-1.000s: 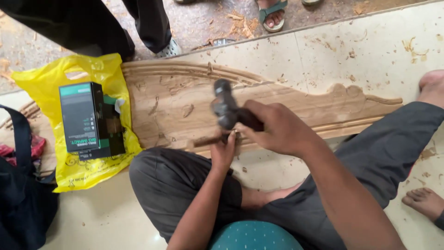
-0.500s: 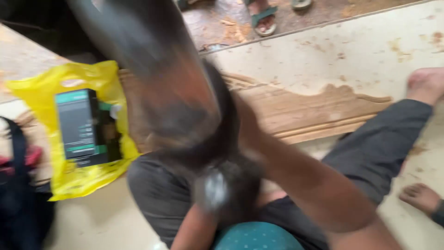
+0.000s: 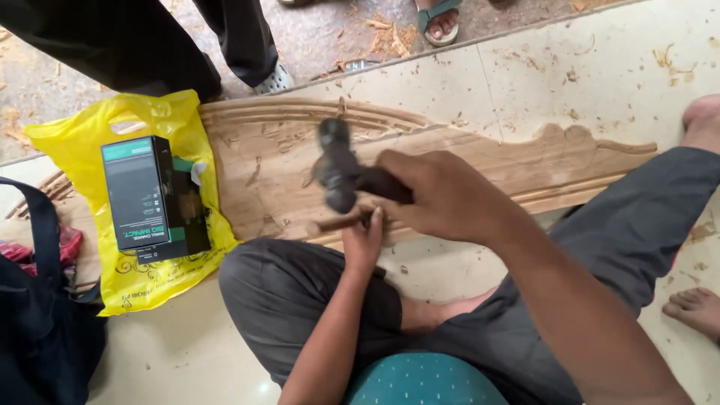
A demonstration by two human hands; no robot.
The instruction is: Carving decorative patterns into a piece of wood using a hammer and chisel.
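Carved wooden panel, long and scrolled along its upper edge, flat on the tiled floor across the crossed legs, low enough to be worked from above. Chisel laid nearly flat against the panel's near edge, tip toward the carved recess on the left. Left hand with grip pressed together around the chisel's shaft, close to the wood, seemingly to steady the blade. Right hand with grip closed on the handle of a dark mallet, head poised just above the chisel's butt, blurred.

Wood shavings scattered over floor and ground beyond. To the left, a yellow plastic bag lying flat as a mat, a dark box resting on top; contents of both hidden. Black bag at the left edge, inside unseen. Other people's legs and a sandalled foot standing at the top.
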